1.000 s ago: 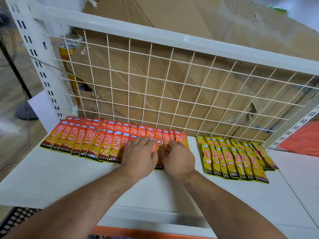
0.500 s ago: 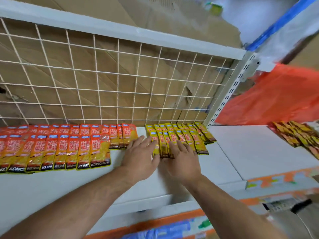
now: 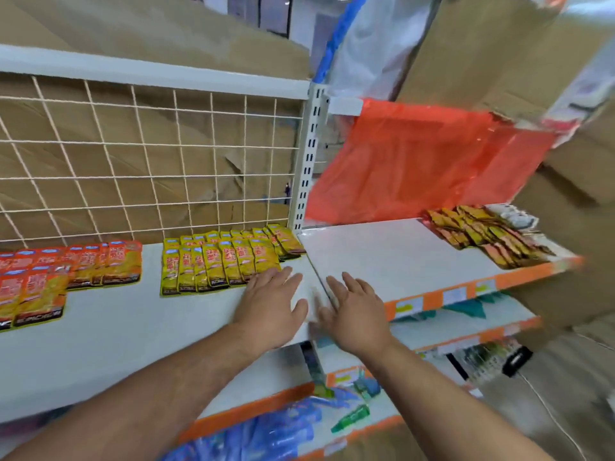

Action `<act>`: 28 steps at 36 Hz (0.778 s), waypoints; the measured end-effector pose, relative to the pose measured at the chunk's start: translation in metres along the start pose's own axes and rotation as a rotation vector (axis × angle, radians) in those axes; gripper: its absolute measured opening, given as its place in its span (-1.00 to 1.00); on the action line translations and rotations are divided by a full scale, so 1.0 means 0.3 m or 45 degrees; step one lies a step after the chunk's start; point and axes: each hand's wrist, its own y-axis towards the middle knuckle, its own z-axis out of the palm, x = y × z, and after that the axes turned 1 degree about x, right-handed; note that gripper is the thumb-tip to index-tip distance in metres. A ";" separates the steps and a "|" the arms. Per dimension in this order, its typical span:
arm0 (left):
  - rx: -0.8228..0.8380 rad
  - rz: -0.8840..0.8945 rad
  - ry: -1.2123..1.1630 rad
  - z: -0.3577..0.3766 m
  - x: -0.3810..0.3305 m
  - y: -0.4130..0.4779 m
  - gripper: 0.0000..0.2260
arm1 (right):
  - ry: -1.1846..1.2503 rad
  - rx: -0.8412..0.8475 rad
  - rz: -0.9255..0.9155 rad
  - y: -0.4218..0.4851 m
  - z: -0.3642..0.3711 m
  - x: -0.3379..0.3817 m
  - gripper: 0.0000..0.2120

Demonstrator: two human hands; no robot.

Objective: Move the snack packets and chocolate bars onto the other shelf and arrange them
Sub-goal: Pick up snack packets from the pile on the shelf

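Over white shelf [image 3: 133,327], left hand [image 3: 269,307], right hand [image 3: 357,314]: grips spread, empty; far packets [image 3: 489,234] blurred.

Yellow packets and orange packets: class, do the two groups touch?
Apart. The head view shows bare white shelf between the orange packets and the yellow packets.

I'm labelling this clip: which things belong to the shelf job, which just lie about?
Job: yellow packets, orange packets, packet pile on the right shelf, left shelf, left hand, right hand.
Lying about: red plastic sheet, cardboard, wire grid, blue packs below.
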 end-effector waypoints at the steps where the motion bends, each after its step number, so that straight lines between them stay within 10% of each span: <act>1: 0.001 0.009 -0.003 0.010 -0.045 0.013 -0.30 | 0.008 0.000 0.005 -0.006 -0.002 -0.053 -0.17; 28: 0.115 0.534 0.001 0.313 -0.787 0.624 -0.27 | 0.114 0.001 0.480 0.105 -0.152 -0.927 -0.40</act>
